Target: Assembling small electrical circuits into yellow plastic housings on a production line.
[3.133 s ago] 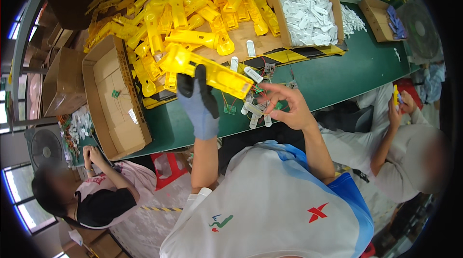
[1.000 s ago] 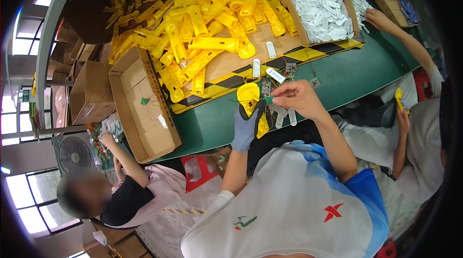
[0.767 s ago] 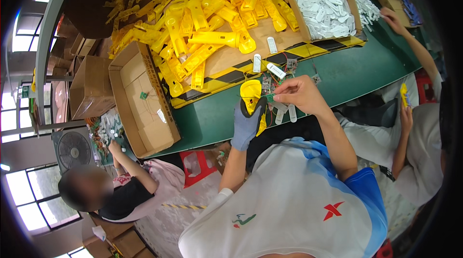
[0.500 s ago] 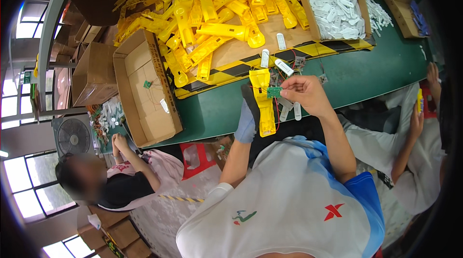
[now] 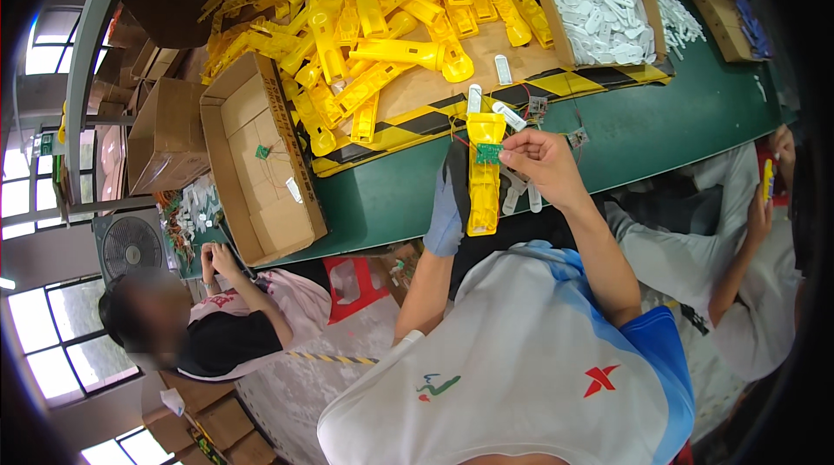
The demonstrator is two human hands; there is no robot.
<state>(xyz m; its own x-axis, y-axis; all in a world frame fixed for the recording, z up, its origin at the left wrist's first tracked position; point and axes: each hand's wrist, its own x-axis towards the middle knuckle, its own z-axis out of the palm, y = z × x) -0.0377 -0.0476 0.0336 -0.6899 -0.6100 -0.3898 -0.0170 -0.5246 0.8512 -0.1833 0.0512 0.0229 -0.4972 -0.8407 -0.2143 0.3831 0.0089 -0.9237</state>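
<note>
A yellow plastic housing (image 5: pixel 483 204) stands lengthwise in front of me, its hollow, ribbed side showing. My left hand (image 5: pixel 449 200), in a blue-grey and black glove, is closed round its left side. Between the thumb and fingers of my bare right hand (image 5: pixel 549 165) is a small green circuit board (image 5: pixel 488 153), held over the upper part of the housing. A thin red wire shows by the board. Whether the board touches the housing, I cannot tell. Just beyond lie a white plastic piece (image 5: pixel 474 98), another white piece (image 5: pixel 508 115) and a small wired board (image 5: pixel 537 107).
Yellow housings (image 5: pixel 373 52) are heaped behind a black-and-yellow taped edge (image 5: pixel 391 136). A carton of white parts (image 5: pixel 599 17) stands far right, a shallow carton (image 5: pixel 252 126) at left on the green table (image 5: pixel 369 204). Co-workers sit at left (image 5: pixel 234 317) and right (image 5: pixel 738 256).
The housing has turned, bringing its hollow side into view, and its top has shifted right. The green board has moved slightly up and left, from beside the housing to over it.
</note>
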